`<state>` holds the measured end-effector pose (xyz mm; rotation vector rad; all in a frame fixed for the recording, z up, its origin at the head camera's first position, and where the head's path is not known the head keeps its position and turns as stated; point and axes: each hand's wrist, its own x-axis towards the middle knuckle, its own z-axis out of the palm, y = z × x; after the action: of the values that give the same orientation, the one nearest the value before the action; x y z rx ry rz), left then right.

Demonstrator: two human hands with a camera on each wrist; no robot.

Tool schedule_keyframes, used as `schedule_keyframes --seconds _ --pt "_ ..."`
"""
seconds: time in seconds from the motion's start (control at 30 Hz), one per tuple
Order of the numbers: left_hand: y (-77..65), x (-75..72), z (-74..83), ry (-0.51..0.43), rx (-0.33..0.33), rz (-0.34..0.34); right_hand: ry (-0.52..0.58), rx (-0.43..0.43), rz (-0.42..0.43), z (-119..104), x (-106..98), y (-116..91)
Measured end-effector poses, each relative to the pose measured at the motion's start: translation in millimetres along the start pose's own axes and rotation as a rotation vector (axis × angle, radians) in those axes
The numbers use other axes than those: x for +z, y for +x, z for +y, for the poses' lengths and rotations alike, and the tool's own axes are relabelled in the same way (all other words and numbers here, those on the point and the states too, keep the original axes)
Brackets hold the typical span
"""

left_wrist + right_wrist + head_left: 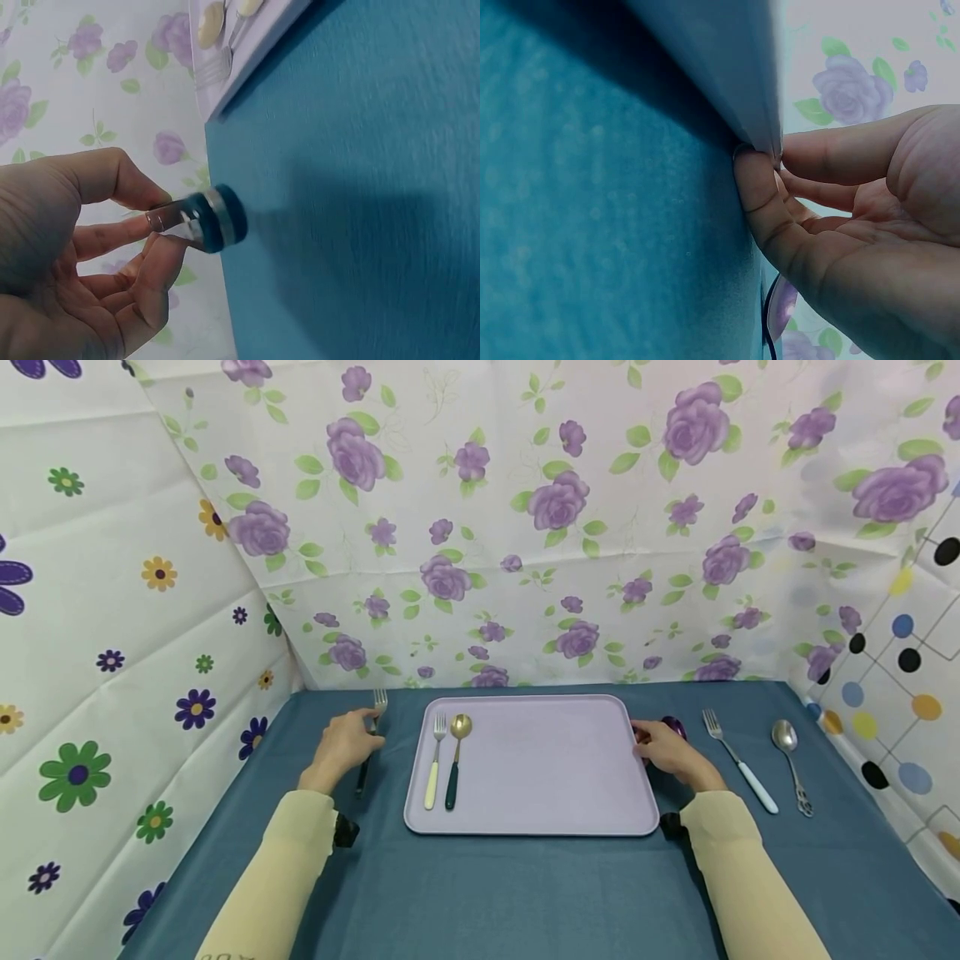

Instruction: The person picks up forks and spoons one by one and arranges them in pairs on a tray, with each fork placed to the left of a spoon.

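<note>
My left hand [347,743] pinches a dark-handled fork [381,698] left of the tray, its tines pointing away from me. In the left wrist view the handle's banded end [217,217] sticks out from between thumb and fingers. At the pale lilac tray [547,777], my right hand [671,750] grips the right rim. The right wrist view has the thumb on one side of the tray edge [727,67] and a finger on the other. On the tray's left lie a cream-handled fork [432,781] and a gold spoon [461,727] with a dark green handle, side by side.
Partly hidden behind my right hand is a shiny purple piece [673,725]. Farther right lie a white-handled fork [738,762] and a silver spoon [785,739] with an ornate handle. A flowered cloth [480,527] hangs behind the blue tablecloth [510,893].
</note>
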<state>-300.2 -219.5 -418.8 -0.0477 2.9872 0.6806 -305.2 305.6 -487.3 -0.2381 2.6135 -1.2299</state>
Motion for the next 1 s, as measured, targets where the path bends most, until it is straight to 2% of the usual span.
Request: schedule_keyframes --seconds 0.27,0.57,1.0 --pt "0.8 4.0 9.9 -0.008 0.000 -0.006 0.008 -0.001 -0.001 -0.3 -0.7 -0.4" --pt "-4.4 6.0 19.8 -0.026 0.038 -0.022 0.008 -0.004 -0.003 1.2 -0.2 0.0" --pt "-4.3 15.7 45.3 -0.017 0.053 -0.006 0.025 -0.022 -0.007 1.2 -1.0 0.7"
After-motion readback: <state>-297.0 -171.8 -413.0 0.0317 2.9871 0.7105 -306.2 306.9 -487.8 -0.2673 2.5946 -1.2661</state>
